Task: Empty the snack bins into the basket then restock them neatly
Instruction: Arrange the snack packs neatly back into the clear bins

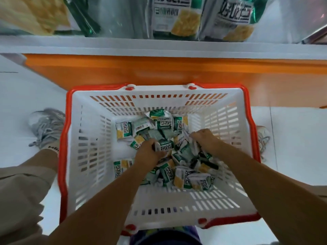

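Note:
A white slatted basket (92, 156) with an orange rim stands on the floor below me. Its bottom holds several small green, white and yellow snack packets (123, 130). Both my arms reach down into it. My left hand (148, 152) grips a snack packet (165, 146) near the middle of the pile. My right hand (205, 139) is curled around more packets (184, 141) at the right side of the pile; its fingertips are buried among them.
An orange shelf base (159, 68) runs behind the basket, with a white shelf edge (159, 45) above carrying large snack bags (177, 16). My shoes (47, 126) stand on the white floor at either side of the basket.

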Available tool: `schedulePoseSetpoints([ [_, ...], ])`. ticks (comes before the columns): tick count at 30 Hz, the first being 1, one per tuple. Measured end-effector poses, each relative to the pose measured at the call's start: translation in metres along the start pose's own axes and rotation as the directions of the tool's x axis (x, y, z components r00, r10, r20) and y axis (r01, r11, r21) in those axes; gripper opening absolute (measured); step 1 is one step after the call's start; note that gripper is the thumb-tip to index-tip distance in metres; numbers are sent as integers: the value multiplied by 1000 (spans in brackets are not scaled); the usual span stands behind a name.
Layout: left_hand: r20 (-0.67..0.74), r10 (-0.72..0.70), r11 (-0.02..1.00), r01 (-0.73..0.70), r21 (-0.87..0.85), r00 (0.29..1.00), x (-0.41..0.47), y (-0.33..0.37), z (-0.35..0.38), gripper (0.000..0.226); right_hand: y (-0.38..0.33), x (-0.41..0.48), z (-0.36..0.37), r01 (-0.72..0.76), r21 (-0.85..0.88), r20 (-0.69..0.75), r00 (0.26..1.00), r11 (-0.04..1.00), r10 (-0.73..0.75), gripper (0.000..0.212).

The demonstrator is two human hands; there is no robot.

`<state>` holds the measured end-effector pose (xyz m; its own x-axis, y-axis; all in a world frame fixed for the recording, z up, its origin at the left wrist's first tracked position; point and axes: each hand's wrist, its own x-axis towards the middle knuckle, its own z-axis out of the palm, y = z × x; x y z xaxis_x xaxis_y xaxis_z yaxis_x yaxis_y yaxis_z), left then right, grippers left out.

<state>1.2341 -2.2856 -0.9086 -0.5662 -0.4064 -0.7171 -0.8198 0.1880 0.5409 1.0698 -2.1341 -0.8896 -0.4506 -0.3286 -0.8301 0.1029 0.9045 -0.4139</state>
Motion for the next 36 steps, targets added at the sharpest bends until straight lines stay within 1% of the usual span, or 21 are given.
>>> schedulePoseSetpoints([
  [1,-19,-3,999,2,-44,1000,-3,2,-2,26,-1,0,-1,15,49,-24,1000,999,-14,37],
  [2,-30,-19,995,16,-94,999,-6,2,-3,28,-1,-1,-2,31,47,-14,999,998,-30,35],
  [3,-42,-25,991,19,-134,999,-9,2,-5,34,-1,-4,-5,64,26,14,998,998,-64,30],
  [4,-45,-23,988,16,-153,999,-12,0,-7,36,-2,-7,-8,101,-15,68,993,995,-100,30],
  [6,-51,-8,985,-1,-174,999,-18,-2,-12,33,-4,-15,-11,111,-158,200,977,981,-78,54],
  [8,-47,-5,976,-5,-216,999,-23,-6,-17,29,0,-17,-7,95,-272,281,960,957,-16,71],
  [10,-41,-12,968,1,-249,999,-29,-11,-22,29,6,-17,3,123,-343,264,964,931,-30,75],
  [11,-39,-24,964,13,-267,999,-33,-12,-24,30,7,-18,7,136,-379,227,973,915,-51,73],
  [14,-3,-72,916,65,-396,997,-44,-13,-30,30,7,-30,16,159,-416,103,986,896,-127,57],
  [16,54,-90,846,104,-524,995,-50,-11,-33,19,10,-38,20,157,-348,32,987,924,-155,48],
  [17,76,-90,809,117,-576,993,-53,-7,-36,33,12,-42,21,152,-288,-1,987,946,-159,48],
  [18,91,-92,778,128,-615,992,-56,-3,-38,48,13,-47,21,142,-210,-23,988,967,-150,53],
  [19,89,-92,762,128,-634,992,-61,2,-40,58,13,-54,20,125,-140,-37,991,982,-131,60],
  [21,79,-80,745,112,-658,994,-70,11,-45,69,9,-66,14,120,-70,-54,991,990,-124,72],
  [23,76,-85,735,114,-668,993,-77,16,-49,73,3,-78,8,140,-41,-59,988,989,-142,71],
  [26,48,-73,751,86,-655,996,-88,22,-55,73,-10,-98,-6,154,35,-96,984,988,-150,67],
  [28,18,-45,762,46,-646,999,-94,30,-62,73,-24,-119,-18,195,112,-96,978,974,-185,62],
  [30,14,-8,758,15,-652,1000,-98,42,-72,79,-40,-140,-31,258,219,-85,966,941,-245,56],
  [32,42,39,752,-2,-660,998,-106,60,-84,83,-57,-163,-41,322,279,-74,947,905,-314,45],
  [34,68,115,735,-39,-678,991,-114,80,-96,76,-70,-180,-49,377,297,-62,925,877,-376,38],
  [36,79,221,703,-102,-704,972,-125,102,-111,55,-83,-196,-54,418,278,-74,907,865,-415,40],
])
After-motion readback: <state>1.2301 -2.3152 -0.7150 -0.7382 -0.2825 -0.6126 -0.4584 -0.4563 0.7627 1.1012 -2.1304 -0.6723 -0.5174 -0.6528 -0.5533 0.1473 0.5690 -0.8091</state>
